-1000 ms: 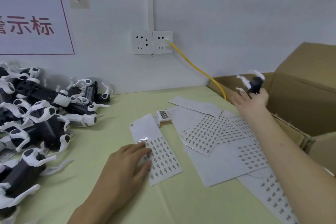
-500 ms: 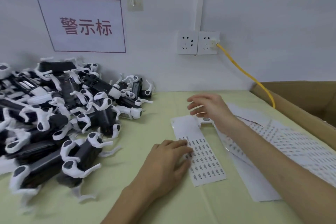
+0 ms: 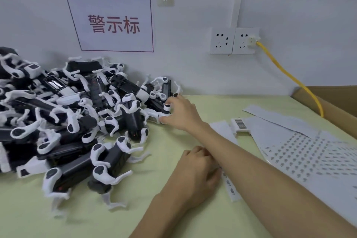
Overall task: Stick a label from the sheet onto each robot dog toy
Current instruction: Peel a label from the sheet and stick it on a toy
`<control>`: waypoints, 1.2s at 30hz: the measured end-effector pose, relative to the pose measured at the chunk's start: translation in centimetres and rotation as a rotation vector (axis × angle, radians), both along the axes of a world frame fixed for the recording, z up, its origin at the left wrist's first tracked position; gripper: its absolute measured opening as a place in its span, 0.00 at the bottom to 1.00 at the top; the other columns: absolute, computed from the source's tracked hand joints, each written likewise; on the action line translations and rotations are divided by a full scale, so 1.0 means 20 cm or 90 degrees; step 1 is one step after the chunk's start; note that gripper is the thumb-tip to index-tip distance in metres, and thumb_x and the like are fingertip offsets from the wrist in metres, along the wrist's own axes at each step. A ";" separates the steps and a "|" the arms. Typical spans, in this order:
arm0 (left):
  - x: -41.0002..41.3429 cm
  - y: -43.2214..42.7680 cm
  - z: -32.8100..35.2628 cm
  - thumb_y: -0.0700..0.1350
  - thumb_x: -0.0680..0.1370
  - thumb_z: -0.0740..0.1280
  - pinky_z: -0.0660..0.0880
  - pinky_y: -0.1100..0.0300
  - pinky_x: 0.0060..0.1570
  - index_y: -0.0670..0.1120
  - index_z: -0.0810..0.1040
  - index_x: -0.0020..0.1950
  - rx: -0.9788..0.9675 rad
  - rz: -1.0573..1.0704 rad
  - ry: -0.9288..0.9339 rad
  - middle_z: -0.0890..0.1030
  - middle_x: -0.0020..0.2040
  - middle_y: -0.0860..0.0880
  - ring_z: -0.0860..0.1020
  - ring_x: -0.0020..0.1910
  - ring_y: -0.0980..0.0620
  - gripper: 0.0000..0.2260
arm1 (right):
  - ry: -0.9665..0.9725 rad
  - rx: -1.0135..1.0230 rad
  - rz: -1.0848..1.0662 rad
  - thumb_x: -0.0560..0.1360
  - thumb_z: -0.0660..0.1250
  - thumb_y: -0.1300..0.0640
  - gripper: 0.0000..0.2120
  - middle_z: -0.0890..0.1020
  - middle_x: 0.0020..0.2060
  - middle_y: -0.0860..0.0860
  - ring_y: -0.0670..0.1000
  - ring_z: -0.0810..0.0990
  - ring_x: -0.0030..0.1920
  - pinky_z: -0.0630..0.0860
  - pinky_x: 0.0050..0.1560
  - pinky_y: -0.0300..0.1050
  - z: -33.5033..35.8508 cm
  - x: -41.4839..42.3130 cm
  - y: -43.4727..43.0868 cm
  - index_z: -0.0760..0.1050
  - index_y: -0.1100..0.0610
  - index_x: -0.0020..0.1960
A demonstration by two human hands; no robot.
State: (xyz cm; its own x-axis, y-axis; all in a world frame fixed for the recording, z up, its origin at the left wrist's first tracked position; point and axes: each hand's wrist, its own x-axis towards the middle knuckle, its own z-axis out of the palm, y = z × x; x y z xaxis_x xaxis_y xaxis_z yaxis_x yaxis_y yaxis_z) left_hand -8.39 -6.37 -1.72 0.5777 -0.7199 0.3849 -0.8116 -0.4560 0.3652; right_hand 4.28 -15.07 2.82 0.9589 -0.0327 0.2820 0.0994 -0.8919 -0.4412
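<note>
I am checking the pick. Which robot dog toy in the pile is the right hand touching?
The right hand touches the robot dog toy at the pile's right edge, nearest the wall sockets; the other toys lie further left, untouched.

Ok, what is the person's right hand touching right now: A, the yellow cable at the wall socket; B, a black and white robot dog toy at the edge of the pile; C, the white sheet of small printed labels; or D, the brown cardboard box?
B: the right hand reaches across to the black and white robot dog toy at the pile's near edge, fingers on it.
</note>
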 end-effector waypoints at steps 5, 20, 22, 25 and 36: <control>0.02 -0.01 -0.02 0.42 0.80 0.63 0.72 0.49 0.57 0.47 0.81 0.62 -0.001 0.002 0.053 0.80 0.64 0.50 0.76 0.61 0.46 0.13 | -0.018 0.226 -0.019 0.63 0.79 0.51 0.21 0.80 0.50 0.46 0.48 0.81 0.53 0.72 0.43 0.38 -0.01 -0.13 -0.10 0.81 0.50 0.55; 0.03 0.01 0.04 0.46 0.74 0.78 0.71 0.71 0.57 0.58 0.63 0.72 -0.467 0.219 -0.003 0.68 0.68 0.69 0.75 0.64 0.61 0.33 | 0.102 1.067 0.030 0.79 0.66 0.44 0.21 0.84 0.50 0.59 0.63 0.86 0.47 0.80 0.31 0.46 0.09 -0.87 -0.33 0.79 0.60 0.62; 0.03 0.01 0.05 0.42 0.74 0.78 0.67 0.72 0.65 0.58 0.59 0.80 -0.428 0.180 -0.029 0.65 0.77 0.59 0.69 0.74 0.59 0.41 | 0.065 0.944 0.036 0.79 0.65 0.43 0.22 0.84 0.52 0.60 0.61 0.86 0.45 0.79 0.33 0.47 0.06 -0.91 -0.30 0.78 0.59 0.63; 0.02 0.00 0.06 0.40 0.74 0.77 0.65 0.77 0.63 0.58 0.66 0.78 -0.435 0.135 0.001 0.65 0.79 0.53 0.63 0.75 0.68 0.37 | -0.020 0.759 0.040 0.75 0.68 0.43 0.18 0.85 0.49 0.56 0.59 0.87 0.43 0.80 0.35 0.50 0.05 -0.95 -0.23 0.78 0.55 0.57; 0.02 0.02 0.12 0.47 0.70 0.77 0.80 0.49 0.60 0.46 0.78 0.62 -0.705 0.003 0.522 0.86 0.56 0.44 0.84 0.58 0.41 0.22 | -0.242 0.431 0.030 0.81 0.68 0.58 0.11 0.81 0.54 0.40 0.43 0.78 0.60 0.75 0.56 0.39 0.04 -0.95 -0.30 0.83 0.44 0.56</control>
State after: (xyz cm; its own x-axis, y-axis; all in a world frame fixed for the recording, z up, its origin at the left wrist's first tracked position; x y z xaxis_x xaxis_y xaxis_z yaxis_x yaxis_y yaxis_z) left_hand -8.05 -6.03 0.72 0.9167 -0.2617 0.3020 -0.1892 0.3815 0.9048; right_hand -14.73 -21.08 3.56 0.8048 -0.2771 0.5249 0.3837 -0.4318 -0.8163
